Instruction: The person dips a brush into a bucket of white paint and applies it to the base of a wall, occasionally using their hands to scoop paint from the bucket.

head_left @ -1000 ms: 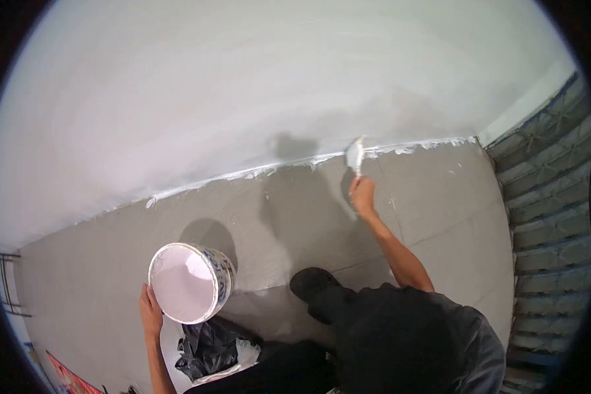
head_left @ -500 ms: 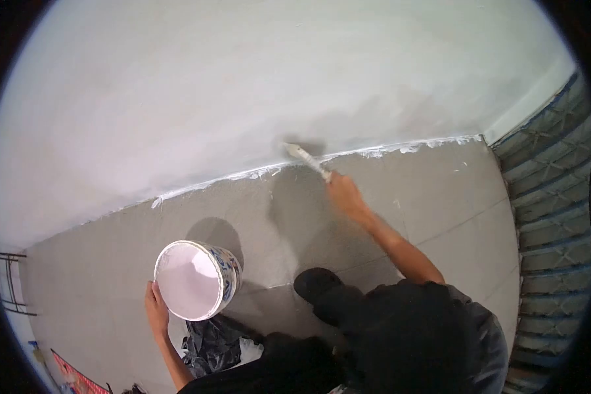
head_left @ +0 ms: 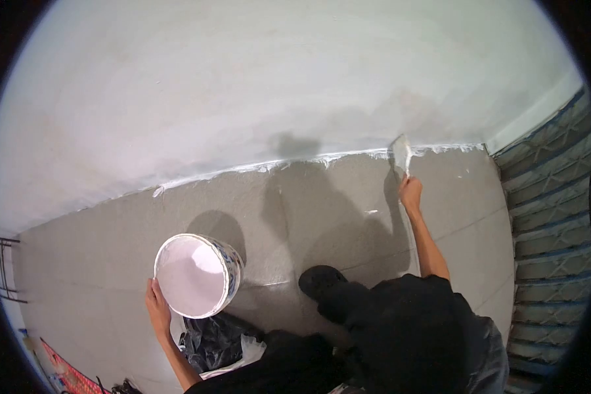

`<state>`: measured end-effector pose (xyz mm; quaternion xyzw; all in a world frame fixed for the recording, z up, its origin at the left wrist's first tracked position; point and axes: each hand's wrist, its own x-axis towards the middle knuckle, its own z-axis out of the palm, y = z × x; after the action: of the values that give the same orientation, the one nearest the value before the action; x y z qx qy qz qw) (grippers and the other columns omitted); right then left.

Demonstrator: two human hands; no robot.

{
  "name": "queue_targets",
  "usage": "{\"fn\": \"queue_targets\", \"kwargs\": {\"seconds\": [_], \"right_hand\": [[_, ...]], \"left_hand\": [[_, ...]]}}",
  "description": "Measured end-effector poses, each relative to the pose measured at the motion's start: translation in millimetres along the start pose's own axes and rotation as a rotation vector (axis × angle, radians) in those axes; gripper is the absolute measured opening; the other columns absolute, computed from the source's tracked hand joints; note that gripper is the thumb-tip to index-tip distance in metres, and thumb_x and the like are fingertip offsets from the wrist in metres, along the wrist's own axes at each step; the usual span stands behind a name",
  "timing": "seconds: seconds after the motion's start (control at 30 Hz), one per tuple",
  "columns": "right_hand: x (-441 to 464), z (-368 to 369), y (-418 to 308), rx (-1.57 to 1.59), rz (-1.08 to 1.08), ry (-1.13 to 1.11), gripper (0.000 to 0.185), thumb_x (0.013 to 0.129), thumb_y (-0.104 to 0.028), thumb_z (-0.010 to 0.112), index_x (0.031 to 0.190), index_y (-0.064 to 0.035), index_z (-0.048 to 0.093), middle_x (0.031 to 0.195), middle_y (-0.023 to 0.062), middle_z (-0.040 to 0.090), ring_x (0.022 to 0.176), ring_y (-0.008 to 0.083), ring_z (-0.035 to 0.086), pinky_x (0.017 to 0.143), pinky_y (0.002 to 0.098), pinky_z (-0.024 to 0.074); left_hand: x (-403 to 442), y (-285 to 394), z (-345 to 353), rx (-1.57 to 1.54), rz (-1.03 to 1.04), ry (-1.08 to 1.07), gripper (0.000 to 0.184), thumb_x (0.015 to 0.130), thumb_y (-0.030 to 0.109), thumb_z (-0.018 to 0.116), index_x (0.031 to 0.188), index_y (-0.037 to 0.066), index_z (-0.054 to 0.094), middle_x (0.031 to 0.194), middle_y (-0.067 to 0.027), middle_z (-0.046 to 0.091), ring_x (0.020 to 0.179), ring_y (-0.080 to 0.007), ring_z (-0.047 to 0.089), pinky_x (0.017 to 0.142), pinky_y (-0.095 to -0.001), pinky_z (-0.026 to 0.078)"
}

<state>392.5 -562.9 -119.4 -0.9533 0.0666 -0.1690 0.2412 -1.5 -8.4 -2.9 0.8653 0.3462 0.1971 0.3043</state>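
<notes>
My left hand (head_left: 156, 308) grips the left rim of a round white bucket (head_left: 233, 272) that has printing on its side. Pale, whitish paint (head_left: 187, 279) lies inside it. In my right hand (head_left: 411, 192) is a flat, white-smeared paintbrush (head_left: 402, 154), held by the handle. The brush head is up against the foot of the white wall (head_left: 243, 79), where the wall meets the grey tiled floor (head_left: 322, 210). Uneven white paint (head_left: 243, 169) runs along that joint and spills a little onto the tiles.
A black plastic bag (head_left: 217, 341) lies below the bucket, close to my legs. My dark shoe (head_left: 320, 281) stands on the floor. A folding metal gate (head_left: 551, 236) lines the right side. At far left are a dark metal rack (head_left: 5, 269) and a red patterned item (head_left: 72, 371).
My right hand has carried the brush to the right along the wall's base, and the brush now points more upright. My left hand and the bucket have stayed nearly in place.
</notes>
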Motion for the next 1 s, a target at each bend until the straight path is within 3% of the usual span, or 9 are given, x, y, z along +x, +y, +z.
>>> {"fn": "queue_targets", "kwargs": {"seconds": [0.03, 0.13, 0.27, 0.33, 0.47, 0.63, 0.83, 0.93, 1.0], "right_hand": [[1, 3, 3, 0.013, 0.076, 0.023, 0.032, 0.088, -0.018, 0.051, 0.068, 0.0064, 0.059, 0.065, 0.0267, 0.057, 0.061, 0.04, 0.058, 0.055, 0.0453, 0.042], [6, 29, -1, 0.053, -0.005, 0.095, 0.034, 0.087, -0.018, 0.052, 0.065, 0.0063, 0.059, 0.059, 0.0253, 0.055, 0.054, 0.0368, 0.058, 0.051, 0.0446, 0.0407], [-32, 49, -63, 0.233, -0.052, -0.111, 0.041, 0.088, -0.021, 0.053, 0.057, 0.0056, 0.056, 0.05, 0.0226, 0.052, 0.043, 0.0325, 0.054, 0.046, 0.0444, 0.0376], [-58, 47, -105, 0.332, -0.137, -0.203, 0.051, 0.091, -0.028, 0.05, 0.051, 0.0043, 0.053, 0.042, 0.0114, 0.046, 0.039, 0.016, 0.043, 0.042, 0.0384, 0.0347], [-88, 16, -202, 0.547, -0.108, -0.551, 0.05, 0.093, -0.034, 0.049, 0.057, -0.0005, 0.055, 0.045, 0.0021, 0.046, 0.041, 0.0105, 0.042, 0.04, 0.031, 0.0318], [-119, -16, -273, 0.685, -0.166, -0.945, 0.044, 0.094, -0.034, 0.045, 0.075, 0.0024, 0.059, 0.053, 0.0034, 0.05, 0.044, 0.0104, 0.046, 0.038, 0.026, 0.0357], [-148, 86, -262, 1.143, 0.599, -1.313, 0.031, 0.094, -0.031, 0.045, 0.084, -0.0018, 0.051, 0.067, 0.002, 0.047, 0.048, 0.0088, 0.043, 0.037, 0.0225, 0.0305], [-149, 112, -296, 1.138, 0.628, -1.275, 0.028, 0.095, -0.027, 0.045, 0.08, -0.0039, 0.047, 0.065, 0.0014, 0.046, 0.048, 0.0083, 0.042, 0.037, 0.0217, 0.0293], [-147, 121, -324, 1.183, 0.528, -1.289, 0.027, 0.095, -0.026, 0.044, 0.08, -0.0039, 0.047, 0.066, 0.0015, 0.047, 0.049, 0.0083, 0.043, 0.038, 0.0212, 0.0291]], "left_hand": [[1, 0, -1, -0.022, -0.02, -0.031, 0.04, 0.099, 0.03, 0.034, 0.084, -0.007, 0.043, 0.072, -0.0183, 0.046, 0.066, -0.0272, 0.041, 0.066, -0.0358, 0.039], [2, -1, -3, -0.051, -0.053, -0.078, 0.039, 0.099, 0.029, 0.034, 0.083, -0.006, 0.041, 0.07, -0.0164, 0.043, 0.066, -0.0245, 0.039, 0.065, -0.035, 0.038], [1, 3, -4, -0.039, -0.057, -0.058, 0.037, 0.099, 0.028, 0.034, 0.081, -0.004, 0.039, 0.069, -0.0134, 0.039, 0.065, -0.0207, 0.036, 0.062, -0.0337, 0.037], [1, 4, -4, -0.051, -0.068, -0.074, 0.037, 0.099, 0.028, 0.035, 0.081, -0.004, 0.039, 0.068, -0.0128, 0.038, 0.064, -0.0199, 0.035, 0.061, -0.0335, 0.036], [2, 2, -5, -0.063, -0.065, -0.087, 0.036, 0.098, 0.028, 0.035, 0.08, -0.004, 0.039, 0.067, -0.0124, 0.038, 0.062, -0.0197, 0.034, 0.059, -0.0337, 0.036], [2, 1, -6, -0.035, -0.076, -0.081, 0.036, 0.098, 0.027, 0.035, 0.079, -0.003, 0.039, 0.065, -0.0119, 0.038, 0.062, -0.0191, 0.035, 0.058, -0.0339, 0.035], [1, 4, -8, -0.06, -0.062, -0.055, 0.033, 0.098, 0.024, 0.036, 0.082, -0.004, 0.044, 0.065, -0.0169, 0.042, 0.061, -0.0201, 0.038, 0.058, -0.0339, 0.037], [0, 11, -9, 0.009, -0.004, 0.01, 0.032, 0.097, 0.023, 0.037, 0.083, -0.005, 0.045, 0.066, -0.0194, 0.044, 0.061, -0.0223, 0.04, 0.059, -0.0345, 0.038], [1, 15, -11, -0.024, -0.065, -0.036, 0.032, 0.097, 0.022, 0.037, 0.084, -0.005, 0.045, 0.067, -0.0202, 0.044, 0.06, -0.024, 0.04, 0.059, -0.0347, 0.039]]}}
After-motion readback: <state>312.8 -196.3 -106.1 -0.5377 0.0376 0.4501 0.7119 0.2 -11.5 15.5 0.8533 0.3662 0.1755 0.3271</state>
